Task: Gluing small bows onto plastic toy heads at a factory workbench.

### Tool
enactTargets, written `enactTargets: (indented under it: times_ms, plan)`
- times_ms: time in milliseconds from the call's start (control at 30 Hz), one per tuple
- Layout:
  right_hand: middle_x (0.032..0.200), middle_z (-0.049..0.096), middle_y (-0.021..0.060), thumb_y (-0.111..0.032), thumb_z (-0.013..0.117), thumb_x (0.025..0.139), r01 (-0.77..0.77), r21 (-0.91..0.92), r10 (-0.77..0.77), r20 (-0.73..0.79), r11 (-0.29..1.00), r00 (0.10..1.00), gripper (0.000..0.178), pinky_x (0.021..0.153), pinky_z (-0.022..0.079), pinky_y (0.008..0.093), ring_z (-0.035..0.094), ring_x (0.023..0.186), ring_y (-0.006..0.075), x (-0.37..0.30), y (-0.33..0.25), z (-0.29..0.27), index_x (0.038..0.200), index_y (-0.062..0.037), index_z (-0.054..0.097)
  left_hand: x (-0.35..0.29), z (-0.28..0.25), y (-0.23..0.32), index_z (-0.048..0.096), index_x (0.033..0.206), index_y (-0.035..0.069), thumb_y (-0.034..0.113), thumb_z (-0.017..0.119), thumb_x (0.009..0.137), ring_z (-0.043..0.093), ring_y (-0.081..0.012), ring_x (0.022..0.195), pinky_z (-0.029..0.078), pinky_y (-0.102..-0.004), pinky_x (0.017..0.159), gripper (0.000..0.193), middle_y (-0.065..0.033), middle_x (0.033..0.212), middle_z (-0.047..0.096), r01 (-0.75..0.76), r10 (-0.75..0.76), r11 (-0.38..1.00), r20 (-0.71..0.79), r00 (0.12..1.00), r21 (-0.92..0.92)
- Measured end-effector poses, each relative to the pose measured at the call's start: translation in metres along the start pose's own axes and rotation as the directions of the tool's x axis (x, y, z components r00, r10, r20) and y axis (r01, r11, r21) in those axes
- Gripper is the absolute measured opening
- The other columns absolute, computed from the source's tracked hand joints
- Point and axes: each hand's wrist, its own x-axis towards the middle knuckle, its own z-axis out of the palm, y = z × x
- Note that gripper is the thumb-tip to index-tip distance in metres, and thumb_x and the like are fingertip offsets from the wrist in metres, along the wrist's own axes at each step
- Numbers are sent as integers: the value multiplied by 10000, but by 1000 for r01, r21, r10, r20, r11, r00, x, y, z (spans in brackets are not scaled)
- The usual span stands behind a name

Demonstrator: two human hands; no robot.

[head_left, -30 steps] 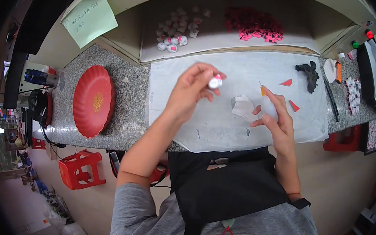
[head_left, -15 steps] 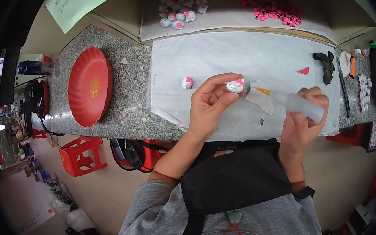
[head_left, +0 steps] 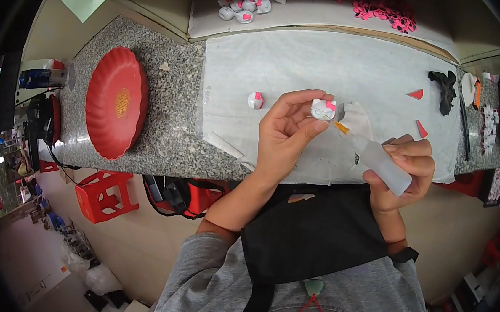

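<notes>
My left hand (head_left: 288, 132) pinches a small white cat-face figure (head_left: 323, 109) with a pink bow between thumb and fingertips, above the white sheet (head_left: 329, 68) on the counter. My right hand (head_left: 406, 169) grips a translucent squeeze bottle (head_left: 380, 161); its orange nozzle tip (head_left: 340, 127) touches the lower edge of the figure. A second small white and pink figure (head_left: 255, 100) lies on the sheet to the left of my left hand.
A red scalloped plate (head_left: 115, 102) rests on the granite counter (head_left: 169, 131) at left. Several white figures (head_left: 245, 7) and pink pieces (head_left: 382, 4) lie on the rear ledge. Red triangles (head_left: 416, 94), a black glue gun (head_left: 446, 90) and tools sit at right. A red stool (head_left: 103, 197) stands below.
My right hand picked up the squeeze bottle and brought its nozzle to the figure in my left hand. One figure now lies on the sheet at left. The view shifted downward.
</notes>
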Motion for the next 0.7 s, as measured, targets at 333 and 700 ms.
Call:
enactTargets:
  times_ms: [333, 700]
  plan:
    - [807, 449, 89, -1, 730, 499, 57, 18, -58, 40, 998, 998, 451, 520, 418, 231, 480, 591, 135, 2, 2, -6, 858, -48, 462, -1, 0, 0, 421, 1023, -18, -40, 530, 706, 503, -166, 893, 430, -310, 785, 337, -144, 1002, 486, 12, -13, 1000, -13, 1000, -26]
    - [804, 448, 84, 9, 719, 513, 71, 29, -71, 19, 997, 997, 436, 516, 420, 221, 483, 586, 135, 1, 4, -3, 854, -51, 454, -2, 0, 2, 428, 1023, -22, -49, 543, 697, 501, -150, 890, 424, -249, 752, 347, -126, 980, 502, 50, -50, 999, 19, 999, -2]
